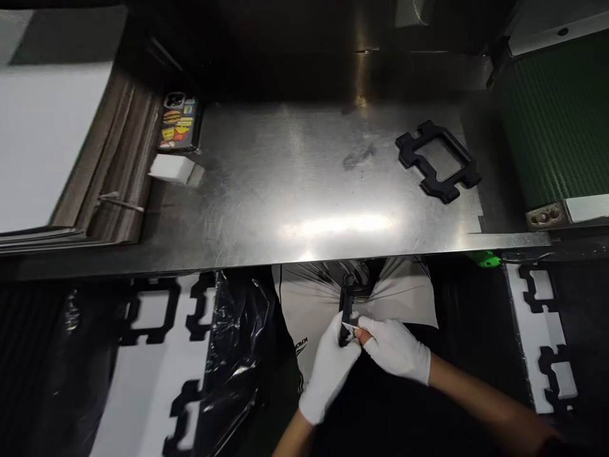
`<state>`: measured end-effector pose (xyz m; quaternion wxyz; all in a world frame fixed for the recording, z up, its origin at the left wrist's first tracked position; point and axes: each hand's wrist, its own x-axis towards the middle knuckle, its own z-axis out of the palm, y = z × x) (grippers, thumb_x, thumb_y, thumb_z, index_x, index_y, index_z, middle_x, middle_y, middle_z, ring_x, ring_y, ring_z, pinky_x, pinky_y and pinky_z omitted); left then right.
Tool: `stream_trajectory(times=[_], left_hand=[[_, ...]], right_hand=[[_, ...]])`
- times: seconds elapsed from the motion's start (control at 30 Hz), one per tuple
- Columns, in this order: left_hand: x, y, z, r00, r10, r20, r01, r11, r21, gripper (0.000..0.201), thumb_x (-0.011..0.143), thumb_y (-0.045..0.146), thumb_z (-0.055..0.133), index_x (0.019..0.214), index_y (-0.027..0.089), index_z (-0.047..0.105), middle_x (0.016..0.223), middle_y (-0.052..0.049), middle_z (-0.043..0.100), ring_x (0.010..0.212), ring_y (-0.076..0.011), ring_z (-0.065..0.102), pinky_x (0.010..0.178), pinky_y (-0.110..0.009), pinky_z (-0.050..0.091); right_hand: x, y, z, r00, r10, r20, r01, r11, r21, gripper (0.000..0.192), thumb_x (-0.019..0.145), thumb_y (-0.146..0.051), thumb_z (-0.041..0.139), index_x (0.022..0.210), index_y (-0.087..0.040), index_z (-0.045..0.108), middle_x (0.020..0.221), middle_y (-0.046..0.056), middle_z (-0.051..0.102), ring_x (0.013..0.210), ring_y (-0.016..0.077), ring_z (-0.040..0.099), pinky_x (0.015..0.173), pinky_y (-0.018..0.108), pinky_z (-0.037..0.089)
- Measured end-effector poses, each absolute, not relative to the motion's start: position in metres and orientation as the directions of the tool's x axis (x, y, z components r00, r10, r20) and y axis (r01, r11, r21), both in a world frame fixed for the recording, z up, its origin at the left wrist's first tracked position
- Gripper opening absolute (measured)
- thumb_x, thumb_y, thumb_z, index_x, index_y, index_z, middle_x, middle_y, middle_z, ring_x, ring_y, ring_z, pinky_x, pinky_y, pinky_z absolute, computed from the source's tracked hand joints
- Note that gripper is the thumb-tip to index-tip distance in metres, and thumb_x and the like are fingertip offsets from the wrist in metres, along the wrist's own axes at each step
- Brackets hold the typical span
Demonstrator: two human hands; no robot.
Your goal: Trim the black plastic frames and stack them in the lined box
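Low in the middle, in front of my lap, my left hand [329, 367] in a white glove is closed around a black frame [347, 298], which I see nearly edge-on. My gloved right hand [398, 351], its thumb tip bare, pinches a small pale blade [349, 326]. The blade's pointed end lies against or just over the frame's side; contact is hard to tell. Fingers of both hands hide the frame's lower part. Another black frame [413, 157], notched around its outside, lies flat on the steel table at the right.
A steel table [266, 184] spans the front. On its left are a stack of sheets [52, 139], a phone [179, 124] and a white block [172, 168]. A green ribbed belt [561, 120] stands at right. Trays with white sheets [143, 374] and black frames flank me.
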<state>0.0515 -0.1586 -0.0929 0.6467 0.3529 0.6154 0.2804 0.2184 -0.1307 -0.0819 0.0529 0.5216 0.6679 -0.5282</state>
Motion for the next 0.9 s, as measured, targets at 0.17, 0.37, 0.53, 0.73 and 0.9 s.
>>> stream_trajectory(times=[0.17, 0.37, 0.53, 0.73, 0.9], left_hand=[[0.053, -0.162, -0.096, 0.066, 0.796, -0.601, 0.084, 0.596, 0.798, 0.024, 0.079, 0.027, 0.063, 0.101, 0.019, 0.067, 0.09, 0.0, 0.068, 0.083, -0.0196, 0.06, 0.078, -0.032, 0.051], [0.056, -0.159, -0.096, 0.04, 0.788, -0.615, 0.111, 0.608, 0.786, 0.022, 0.076, 0.027, 0.063, 0.096, 0.019, 0.068, 0.087, -0.001, 0.068, 0.081, -0.0202, 0.06, 0.076, -0.032, 0.052], [0.056, -0.156, -0.095, 0.006, 0.783, -0.622, 0.122, 0.617, 0.778, 0.02, 0.074, 0.028, 0.061, 0.091, 0.019, 0.067, 0.082, 0.0, 0.068, 0.079, -0.0203, 0.062, 0.074, -0.031, 0.053], [0.057, -0.154, -0.091, -0.021, 0.788, -0.615, 0.13, 0.612, 0.78, 0.019, 0.07, 0.026, 0.059, 0.087, 0.02, 0.067, 0.079, 0.0, 0.067, 0.079, -0.0209, 0.063, 0.076, -0.031, 0.055], [0.061, -0.155, -0.087, -0.047, 0.788, -0.614, 0.119, 0.615, 0.78, 0.018, 0.073, 0.026, 0.059, 0.088, 0.02, 0.067, 0.08, 0.0, 0.066, 0.08, -0.0215, 0.063, 0.075, -0.031, 0.055]], right_hand=[[0.22, -0.132, -0.081, -0.476, 0.648, -0.595, 0.724, -0.096, -0.683, 0.033, 0.115, -0.038, 0.04, 0.127, -0.027, 0.069, 0.104, 0.003, 0.083, 0.087, 0.023, 0.076, 0.069, 0.032, 0.035], [0.219, -0.137, -0.086, -0.437, 0.669, -0.601, 0.733, -0.122, -0.669, 0.042, 0.116, -0.042, 0.038, 0.143, -0.031, 0.067, 0.116, 0.004, 0.085, 0.095, 0.0256, 0.08, 0.075, 0.033, 0.044], [0.21, -0.141, -0.085, -0.367, 0.674, -0.641, 0.753, -0.19, -0.63, 0.041, 0.117, -0.041, 0.035, 0.137, -0.028, 0.069, 0.11, 0.004, 0.085, 0.094, 0.0247, 0.081, 0.072, 0.032, 0.042], [0.205, -0.143, -0.084, -0.357, 0.647, -0.674, 0.741, -0.243, -0.626, 0.037, 0.116, -0.038, 0.037, 0.134, -0.027, 0.068, 0.116, 0.005, 0.085, 0.098, 0.0266, 0.081, 0.073, 0.033, 0.041], [0.206, -0.143, -0.088, -0.351, 0.658, -0.666, 0.707, -0.281, -0.649, 0.033, 0.116, -0.036, 0.037, 0.113, -0.023, 0.067, 0.101, 0.005, 0.082, 0.089, 0.0238, 0.078, 0.07, 0.031, 0.039]])
